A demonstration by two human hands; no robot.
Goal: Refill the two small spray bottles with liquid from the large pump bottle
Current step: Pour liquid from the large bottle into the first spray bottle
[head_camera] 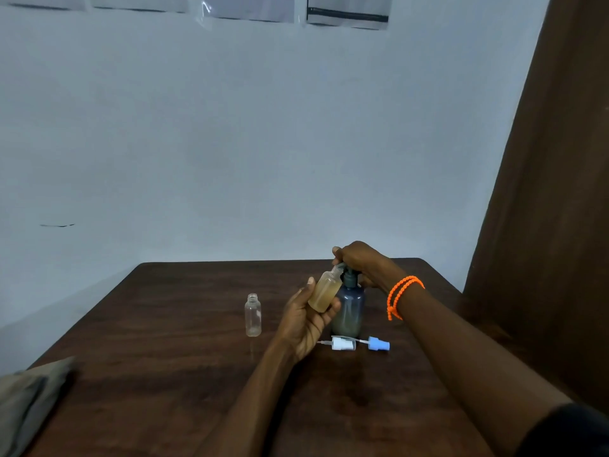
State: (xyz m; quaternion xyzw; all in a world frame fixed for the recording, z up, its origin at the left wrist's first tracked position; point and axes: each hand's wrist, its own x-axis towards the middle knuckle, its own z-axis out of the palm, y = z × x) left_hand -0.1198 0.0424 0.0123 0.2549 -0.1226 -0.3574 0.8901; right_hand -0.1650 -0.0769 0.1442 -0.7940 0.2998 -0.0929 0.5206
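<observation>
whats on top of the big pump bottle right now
The right hand rests on the pump head of the pump bottle, covering most of it; only the dark collar and part of the spout show.

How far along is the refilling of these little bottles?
Both spray caps, white and blue, lie off on the wooden table. The left hand tilts a small bottle of yellowish liquid under the dark pump bottle's spout while the right hand presses. The clear small bottle looks empty.
</observation>
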